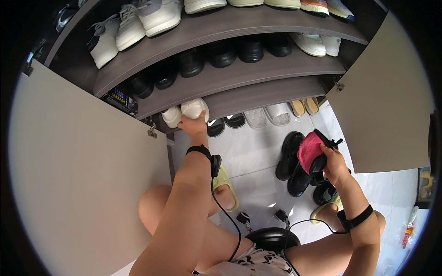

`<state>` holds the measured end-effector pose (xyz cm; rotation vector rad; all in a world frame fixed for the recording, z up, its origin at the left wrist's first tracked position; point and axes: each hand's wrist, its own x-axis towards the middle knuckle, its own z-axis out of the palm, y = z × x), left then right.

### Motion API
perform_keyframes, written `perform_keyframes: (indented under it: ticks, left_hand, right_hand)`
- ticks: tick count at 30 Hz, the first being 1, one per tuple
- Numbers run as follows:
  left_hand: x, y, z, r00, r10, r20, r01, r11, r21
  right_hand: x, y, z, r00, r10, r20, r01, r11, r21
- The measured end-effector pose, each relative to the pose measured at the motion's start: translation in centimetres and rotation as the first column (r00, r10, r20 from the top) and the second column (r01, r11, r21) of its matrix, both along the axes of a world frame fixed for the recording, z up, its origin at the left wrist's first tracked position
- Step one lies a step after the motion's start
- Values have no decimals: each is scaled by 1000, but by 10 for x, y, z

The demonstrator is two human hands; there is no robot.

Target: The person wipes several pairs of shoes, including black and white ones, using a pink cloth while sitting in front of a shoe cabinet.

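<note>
My left hand (194,124) grips the near end of a white shoe (193,107) on the cabinet's bottom shelf (262,95). Its white mate (171,117) stands just left of it. In my right hand (333,162) is a black brush or shoe-care pad with a bright pink fuzzy face (309,151); its exact kind I cannot tell. It is held above the floor, over several black shoes (291,151) that it partly hides. Black shoes (221,55) line the middle shelf, and white sneakers (160,17) fill the left of the upper one.
Cabinet doors stand open at left (86,165) and right (386,103). Under the bottom shelf, black slides (235,120), grey slippers (278,114) and tan slippers (297,108) rest on the tiled floor. A dark box (119,100) sits at the middle shelf's left end. Cables run from both wristbands.
</note>
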<state>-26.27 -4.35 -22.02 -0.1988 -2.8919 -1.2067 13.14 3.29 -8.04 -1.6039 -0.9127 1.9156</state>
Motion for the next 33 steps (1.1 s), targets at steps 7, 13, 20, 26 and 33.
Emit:
perform_keyframes:
  ticks: [7,13,20,26,33]
  left_hand:
    - [-24,10,0,1000,1,-16,-2,1000,-26]
    - [-34,13,-15,999,21,-36,-22,999,-24]
    - [-30,-2,-32,993,56,-104,-50,997,66]
    - [0,-2,20,982,169,84,-132,933,-334]
    - [-28,-22,-8,999,18,48,-10,986,-168]
  right_hand:
    - [-14,-5,-52,994,106,-1,-106,989,-99]
    - [-18,-26,-98,992,124,-37,-128,980,-150]
    - [3,-36,-139,982,-52,-179,4,966,-259]
    - [45,-46,-148,986,-153,-67,127,946,-297]
    - [25,-54,-146,989,-135,-55,113,950,-291]
